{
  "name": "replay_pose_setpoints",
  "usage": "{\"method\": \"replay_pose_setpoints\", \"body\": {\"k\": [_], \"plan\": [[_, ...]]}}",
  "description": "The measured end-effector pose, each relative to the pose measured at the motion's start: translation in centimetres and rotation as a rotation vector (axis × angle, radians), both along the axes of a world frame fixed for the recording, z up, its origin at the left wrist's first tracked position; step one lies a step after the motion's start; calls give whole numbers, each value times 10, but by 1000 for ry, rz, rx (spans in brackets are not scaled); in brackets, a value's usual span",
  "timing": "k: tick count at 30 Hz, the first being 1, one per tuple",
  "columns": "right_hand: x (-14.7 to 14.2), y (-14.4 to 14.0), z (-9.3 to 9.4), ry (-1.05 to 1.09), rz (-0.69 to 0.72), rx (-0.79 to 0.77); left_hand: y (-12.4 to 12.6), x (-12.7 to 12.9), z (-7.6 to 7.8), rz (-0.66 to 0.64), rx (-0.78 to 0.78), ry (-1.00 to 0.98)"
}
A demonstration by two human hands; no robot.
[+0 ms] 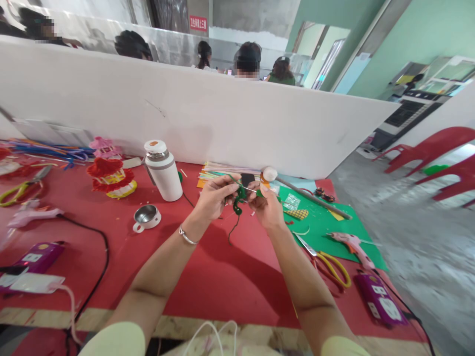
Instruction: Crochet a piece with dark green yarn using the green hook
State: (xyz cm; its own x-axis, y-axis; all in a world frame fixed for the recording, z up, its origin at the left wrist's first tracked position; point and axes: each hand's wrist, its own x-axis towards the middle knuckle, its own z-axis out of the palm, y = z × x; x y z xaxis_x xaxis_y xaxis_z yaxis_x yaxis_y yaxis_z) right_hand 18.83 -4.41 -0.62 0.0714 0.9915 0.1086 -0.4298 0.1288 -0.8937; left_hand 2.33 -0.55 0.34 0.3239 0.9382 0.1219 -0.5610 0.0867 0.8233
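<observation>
Above the middle of the red table both hands meet at a small piece of dark green crochet (240,194). My left hand (218,194) pinches the piece, and green yarn runs over its fingers. In my right hand (266,201) is a thin metal crochet hook (250,189), its green grip partly hidden by the fingers. The hook's tip reaches into or against the crochet; the exact spot is too small to make out. A loose yarn tail (233,230) dangles below the piece. Behind the hands lies a black item (248,179) of unclear kind.
A white thermos (163,173) and its metal-lined cup (146,216) stand left. To the right are yellow-handled scissors (330,267), a glue gun (352,244) and a purple power strip (382,299). A white partition (222,118) borders the table's back; several people sit beyond it.
</observation>
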Motion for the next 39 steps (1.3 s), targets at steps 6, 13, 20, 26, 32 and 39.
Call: {"method": "replay_pose_setpoints", "body": {"k": [6, 13, 20, 26, 32, 39], "plan": [[1, 0, 1, 6, -10, 3, 2, 0, -3, -5, 8, -6], [2, 2, -1, -4, 13, 14, 2, 0, -3, -18, 10, -14], [2, 3, -3, 2, 5, 27, 2, 0, -3, -19, 16, -7], [2, 2, -2, -12, 23, 29, 2, -1, -3, -35, 6, -17], [1, 0, -1, -17, 23, 23, 1, -2, -2, -52, 17, -16], [-1, -1, 1, -32, 43, 32, -1, -1, 0, -99, -21, -5]]}}
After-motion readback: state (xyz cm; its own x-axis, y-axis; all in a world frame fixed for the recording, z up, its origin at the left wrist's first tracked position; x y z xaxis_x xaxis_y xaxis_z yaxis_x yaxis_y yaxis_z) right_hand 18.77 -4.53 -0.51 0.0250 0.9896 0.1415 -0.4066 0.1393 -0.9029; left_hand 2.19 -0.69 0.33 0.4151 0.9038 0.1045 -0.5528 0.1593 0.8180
